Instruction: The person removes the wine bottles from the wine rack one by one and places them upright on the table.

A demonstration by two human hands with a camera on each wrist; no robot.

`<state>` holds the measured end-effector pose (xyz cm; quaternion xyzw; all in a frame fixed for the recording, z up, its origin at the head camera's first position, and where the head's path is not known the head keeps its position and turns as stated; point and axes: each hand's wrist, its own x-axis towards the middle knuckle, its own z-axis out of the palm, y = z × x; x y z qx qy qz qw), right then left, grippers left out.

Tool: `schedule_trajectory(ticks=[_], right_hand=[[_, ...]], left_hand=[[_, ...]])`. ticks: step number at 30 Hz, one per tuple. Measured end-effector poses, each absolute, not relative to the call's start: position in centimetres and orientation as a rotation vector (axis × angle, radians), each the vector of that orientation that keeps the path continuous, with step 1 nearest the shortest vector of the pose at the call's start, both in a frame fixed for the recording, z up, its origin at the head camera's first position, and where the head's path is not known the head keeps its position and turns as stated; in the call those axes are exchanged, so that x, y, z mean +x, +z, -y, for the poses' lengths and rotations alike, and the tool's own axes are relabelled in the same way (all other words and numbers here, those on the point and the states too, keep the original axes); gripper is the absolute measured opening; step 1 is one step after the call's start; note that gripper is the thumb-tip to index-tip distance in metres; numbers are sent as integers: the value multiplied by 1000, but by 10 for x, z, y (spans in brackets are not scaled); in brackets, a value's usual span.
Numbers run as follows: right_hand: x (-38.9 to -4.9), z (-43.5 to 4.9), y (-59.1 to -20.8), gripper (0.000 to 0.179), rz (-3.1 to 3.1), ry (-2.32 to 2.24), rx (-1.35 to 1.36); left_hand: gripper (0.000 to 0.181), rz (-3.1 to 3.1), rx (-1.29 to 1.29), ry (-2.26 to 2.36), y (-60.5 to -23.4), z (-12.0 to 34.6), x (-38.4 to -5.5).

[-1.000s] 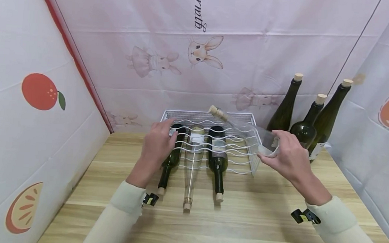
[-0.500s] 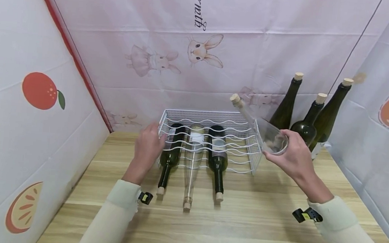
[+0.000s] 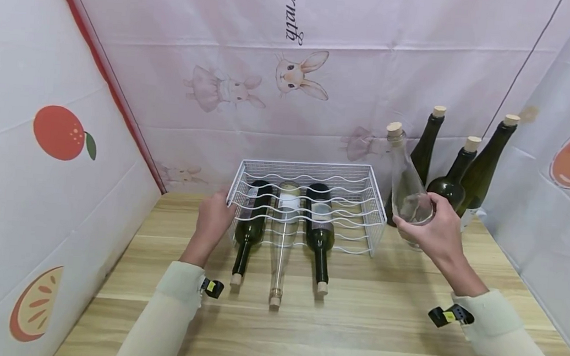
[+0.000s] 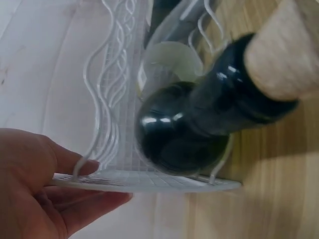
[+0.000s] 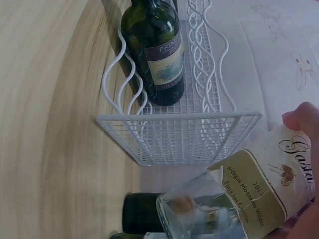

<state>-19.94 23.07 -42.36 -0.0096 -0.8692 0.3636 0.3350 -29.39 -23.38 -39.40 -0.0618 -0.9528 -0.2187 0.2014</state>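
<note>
My left hand point(image 3: 212, 222) grips the left end of a white wire wine rack point(image 3: 377, 226). In the left wrist view its thumb lies inside the end panel and its fingers outside. With my right hand point(image 3: 437, 230) I hold a clear glass bottle point(image 3: 406, 178) low on its body, right of the rack. It stands nearly upright, cork up, leaning slightly left; whether its base touches the table I cannot tell. The right wrist view shows its cream-and-tan label point(image 5: 254, 194). A green bottle point(image 3: 250, 231), a clear bottle point(image 3: 279, 260) and another green bottle point(image 3: 319, 238) lie in the rack, necks toward me.
Behind my right hand stand three corked dark green bottles: a slim one point(image 3: 423, 146), a shorter one point(image 3: 448, 186) and a tall one point(image 3: 484, 164). The wooden table point(image 3: 304, 334) meets printed cloth walls point(image 3: 319, 109) at the back and sides.
My right hand has swung the clear bottle from a leftward slant to nearly upright, its cork moving right and up. My left hand has shifted left from above the rack onto its end panel.
</note>
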Motion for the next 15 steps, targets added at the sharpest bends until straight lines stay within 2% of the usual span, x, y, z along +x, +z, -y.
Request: schedule_trajectory(ticks=[6, 15], right_hand=[[-201, -233, -431, 82, 2309, 994, -87], [-203, -237, -445, 83, 2359, 1092, -175]], left_hand=[[16, 2679, -155, -547, -399, 236, -293], [17, 2712, -164, -468, -396, 228, -290]])
